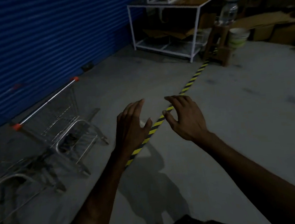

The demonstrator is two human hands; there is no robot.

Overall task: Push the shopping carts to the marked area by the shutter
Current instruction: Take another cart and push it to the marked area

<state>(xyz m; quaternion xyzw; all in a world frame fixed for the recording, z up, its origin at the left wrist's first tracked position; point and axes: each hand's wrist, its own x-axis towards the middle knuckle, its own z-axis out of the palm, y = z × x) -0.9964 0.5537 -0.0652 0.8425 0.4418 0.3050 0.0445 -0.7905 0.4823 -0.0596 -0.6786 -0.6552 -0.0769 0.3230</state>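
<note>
A wire shopping cart [63, 125] with a metal handle and orange end caps stands at the left, beside the blue shutter [49, 40]. Part of a second cart [11, 181] shows at the lower left edge. A yellow-and-black striped tape line [190, 83] runs diagonally across the concrete floor. My left hand [132, 125] and my right hand [184, 116] hover in the middle of the view above the tape, fingers spread, holding nothing. Both hands are well to the right of the carts and touch neither.
A white metal shelf frame [165, 29] with cardboard on it stands at the back by the shutter's end. A wooden stool [219, 44] bearing a plastic bottle [227, 13] stands over the far end of the tape. Cardboard boxes [268, 26] lie at the right rear.
</note>
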